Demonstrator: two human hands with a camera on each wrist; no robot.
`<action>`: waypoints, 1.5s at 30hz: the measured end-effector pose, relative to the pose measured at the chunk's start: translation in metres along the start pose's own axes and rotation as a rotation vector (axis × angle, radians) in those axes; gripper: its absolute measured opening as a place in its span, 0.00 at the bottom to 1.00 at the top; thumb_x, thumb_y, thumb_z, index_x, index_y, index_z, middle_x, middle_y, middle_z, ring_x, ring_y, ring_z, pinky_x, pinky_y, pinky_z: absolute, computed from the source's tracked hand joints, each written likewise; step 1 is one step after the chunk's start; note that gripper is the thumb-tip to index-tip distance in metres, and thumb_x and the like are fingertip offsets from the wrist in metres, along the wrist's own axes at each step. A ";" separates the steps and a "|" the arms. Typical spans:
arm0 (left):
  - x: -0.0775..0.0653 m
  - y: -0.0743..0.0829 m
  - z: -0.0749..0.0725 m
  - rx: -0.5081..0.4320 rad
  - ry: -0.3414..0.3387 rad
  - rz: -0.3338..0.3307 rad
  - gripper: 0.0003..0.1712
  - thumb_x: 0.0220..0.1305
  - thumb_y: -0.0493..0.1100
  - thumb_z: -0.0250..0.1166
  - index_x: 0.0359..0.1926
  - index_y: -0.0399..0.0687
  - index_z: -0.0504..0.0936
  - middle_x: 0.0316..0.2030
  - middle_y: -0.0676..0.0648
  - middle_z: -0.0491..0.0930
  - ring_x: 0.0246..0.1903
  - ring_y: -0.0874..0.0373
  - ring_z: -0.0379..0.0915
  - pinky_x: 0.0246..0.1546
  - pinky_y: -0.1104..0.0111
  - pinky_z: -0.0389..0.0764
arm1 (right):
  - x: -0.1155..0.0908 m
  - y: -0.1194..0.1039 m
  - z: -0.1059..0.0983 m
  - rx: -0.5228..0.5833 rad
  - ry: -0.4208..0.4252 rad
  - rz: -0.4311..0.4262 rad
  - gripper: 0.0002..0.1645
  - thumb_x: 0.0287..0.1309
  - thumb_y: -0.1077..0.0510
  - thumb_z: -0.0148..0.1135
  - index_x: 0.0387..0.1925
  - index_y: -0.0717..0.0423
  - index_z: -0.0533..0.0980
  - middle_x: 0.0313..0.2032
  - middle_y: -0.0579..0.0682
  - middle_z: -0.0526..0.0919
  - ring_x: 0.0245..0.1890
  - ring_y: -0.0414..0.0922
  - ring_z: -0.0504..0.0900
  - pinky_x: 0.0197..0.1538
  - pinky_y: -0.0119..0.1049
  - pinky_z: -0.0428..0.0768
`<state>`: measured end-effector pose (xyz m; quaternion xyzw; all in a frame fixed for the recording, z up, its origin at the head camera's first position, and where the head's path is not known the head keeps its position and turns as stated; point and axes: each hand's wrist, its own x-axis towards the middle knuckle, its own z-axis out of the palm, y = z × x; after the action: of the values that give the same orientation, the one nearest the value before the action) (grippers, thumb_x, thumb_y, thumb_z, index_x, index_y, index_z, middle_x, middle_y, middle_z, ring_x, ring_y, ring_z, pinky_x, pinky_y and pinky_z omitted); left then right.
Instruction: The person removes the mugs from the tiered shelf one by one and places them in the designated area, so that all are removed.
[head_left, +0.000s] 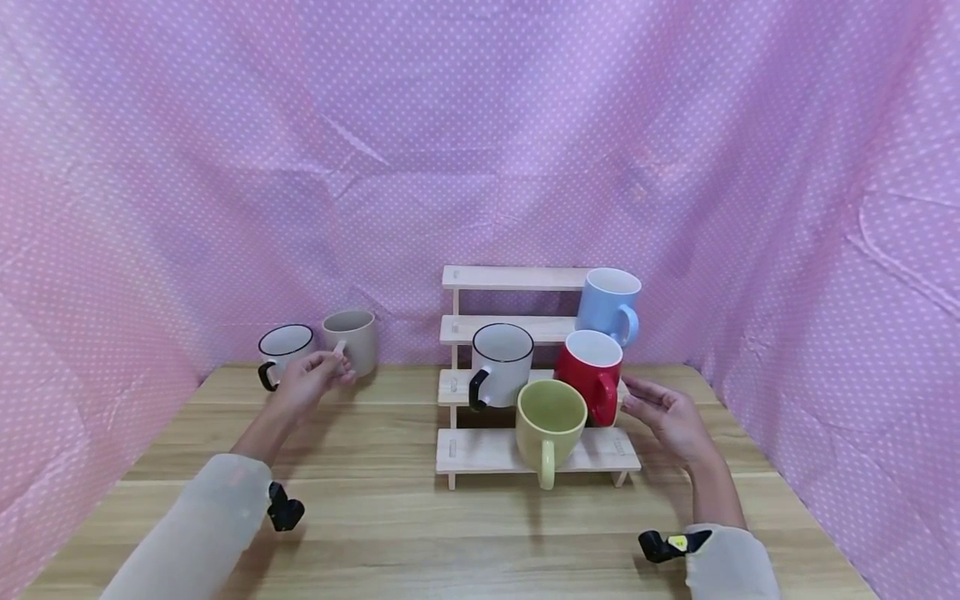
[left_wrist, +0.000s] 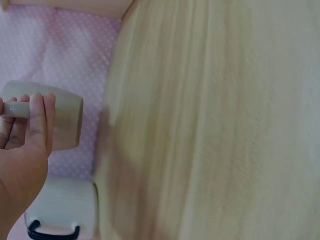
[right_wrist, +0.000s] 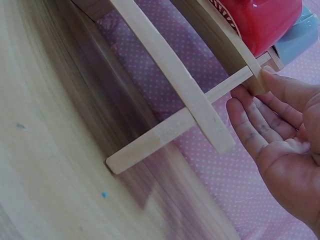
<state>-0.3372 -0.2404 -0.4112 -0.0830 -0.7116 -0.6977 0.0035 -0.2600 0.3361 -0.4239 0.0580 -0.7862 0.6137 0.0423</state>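
Note:
At the back left, my left hand (head_left: 309, 379) pinches the handle of a beige mug (head_left: 360, 337), which is upright near the table's back edge. Beside it stands a white mug with a black rim and black handle (head_left: 287, 343). My right hand (head_left: 675, 423) holds the right end of a tiered wooden rack (head_left: 480, 448), thumb on top of a plank and fingers below it, as the right wrist view shows. On the rack are a light blue mug (head_left: 606, 304), a red mug (head_left: 585, 375), another black-rimmed white mug (head_left: 506, 379) and a yellow-green mug (head_left: 543, 425).
The wooden table (head_left: 360, 517) ends against a pink dotted cloth (head_left: 375, 167) that hangs behind and along both sides. Mug handles on the rack stick out toward the front. Black wrist cameras sit on both sleeves.

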 end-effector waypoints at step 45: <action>-0.002 -0.031 -0.026 -0.085 0.096 -0.163 0.17 0.79 0.43 0.56 0.55 0.30 0.76 0.49 0.45 0.75 0.52 0.51 0.80 0.62 0.61 0.79 | -0.002 -0.006 0.001 0.003 0.005 0.005 0.37 0.70 0.55 0.65 0.71 0.70 0.65 0.65 0.64 0.76 0.51 0.31 0.84 0.54 0.25 0.81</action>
<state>-0.3415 -0.2666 -0.4418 0.0086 -0.6847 -0.7284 -0.0229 -0.2567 0.3339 -0.4184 0.0547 -0.7854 0.6150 0.0428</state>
